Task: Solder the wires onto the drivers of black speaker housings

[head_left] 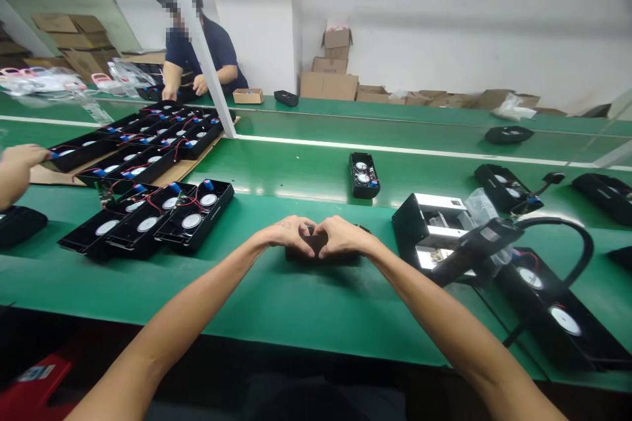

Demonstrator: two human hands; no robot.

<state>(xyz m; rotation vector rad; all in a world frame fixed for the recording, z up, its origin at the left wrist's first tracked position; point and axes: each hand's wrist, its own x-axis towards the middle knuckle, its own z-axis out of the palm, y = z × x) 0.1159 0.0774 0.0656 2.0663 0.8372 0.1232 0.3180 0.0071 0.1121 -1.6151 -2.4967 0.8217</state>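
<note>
A black speaker housing [340, 259] rests on the green bench in front of me, largely covered by my hands. My left hand [294, 234] is closed on its left part, thumb pressing the near face. From the right, my right hand [342, 235] grips the same housing, and the two sets of fingertips nearly meet at its middle. What lies inside the housing is hidden. Left of my hands, three open speaker boxes [200, 217] with round white drivers, red wires and blue connectors lie side by side.
A white-and-black metal box [434, 223] and a black tool on a bent arm [478, 247] stand at right, beside a long speaker box [548, 302]. Several speaker boxes fill a cardboard sheet [197, 161] at left. Another speaker box [364, 176] sits ahead. A co-worker [217, 46] works opposite; another person's hand [22, 158] reaches in.
</note>
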